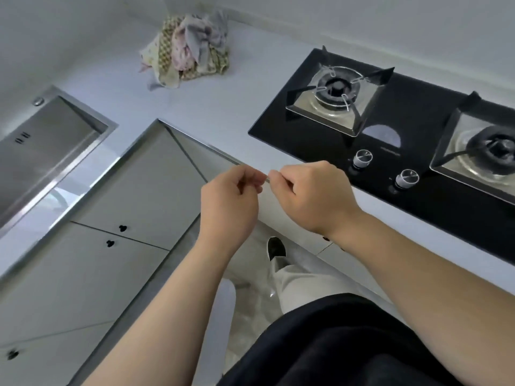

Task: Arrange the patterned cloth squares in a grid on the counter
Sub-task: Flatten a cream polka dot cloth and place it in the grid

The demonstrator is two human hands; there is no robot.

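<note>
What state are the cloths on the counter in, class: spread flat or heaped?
Heaped. The cloths lie crumpled together in one pile on the counter; none is spread flat.

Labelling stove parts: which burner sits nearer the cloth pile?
The burner fully in frame, toward the cloth pile; the other burner is cut off at the edge.

bright even daylight, soft shadows, glare on hob (412,151), wide-angle edge bending, slight softness
</note>
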